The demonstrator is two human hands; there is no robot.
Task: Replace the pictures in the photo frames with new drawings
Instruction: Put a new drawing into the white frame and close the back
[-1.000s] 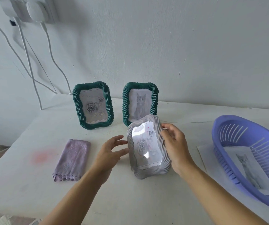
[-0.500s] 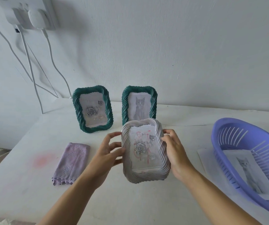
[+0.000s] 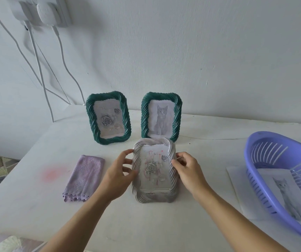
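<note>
- White frame (image 3: 154, 170) with a rose picture: left hand (image 3: 117, 176) and right hand (image 3: 189, 171) curl fingers round its side edges.
- Behind the white frame stand two green frames (image 3: 108, 118).

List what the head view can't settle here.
Head view.
Back of the silver frame: turned away.
Bottom of the cat frame: behind the silver frame.
Right part of the purple basket: cut off by the edge.
Writing in the rose frame: too small.

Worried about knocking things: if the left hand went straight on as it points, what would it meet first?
The white frame, which the left hand grips; behind it probably the green cat frame, depth unclear.
</note>
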